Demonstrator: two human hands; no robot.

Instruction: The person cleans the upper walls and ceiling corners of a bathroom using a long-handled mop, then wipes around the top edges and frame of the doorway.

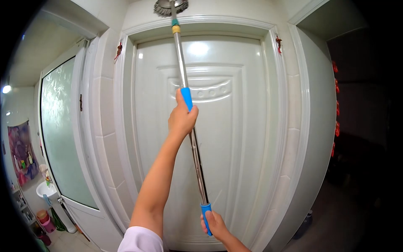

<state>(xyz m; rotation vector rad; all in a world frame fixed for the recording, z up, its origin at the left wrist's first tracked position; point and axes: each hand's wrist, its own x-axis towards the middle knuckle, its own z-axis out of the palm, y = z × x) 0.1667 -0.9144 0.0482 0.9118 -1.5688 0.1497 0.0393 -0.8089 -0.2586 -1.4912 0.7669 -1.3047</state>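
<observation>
A long metal pole (197, 168) with blue grips runs up in front of a closed white door (247, 126). My left hand (183, 119) is wrapped round the pole at its upper blue grip (187, 99). Lower down, my right hand (214, 224) holds the blue grip at the bottom end (206, 208). At the top of the pole, past a green and yellow joint (175, 27), a grey fringed mop head (161, 8) is against or close to the wall above the door frame; contact is hard to tell. The top frame edge cuts the mop head off.
Left, a frosted glass door (63, 134) opens onto a washroom with a white sink (47, 190), buckets (42, 216) and a shelf. Small red ornaments hang at both upper corners of the door frame (201, 19). On the right is a dark opening with red decorations (337, 108).
</observation>
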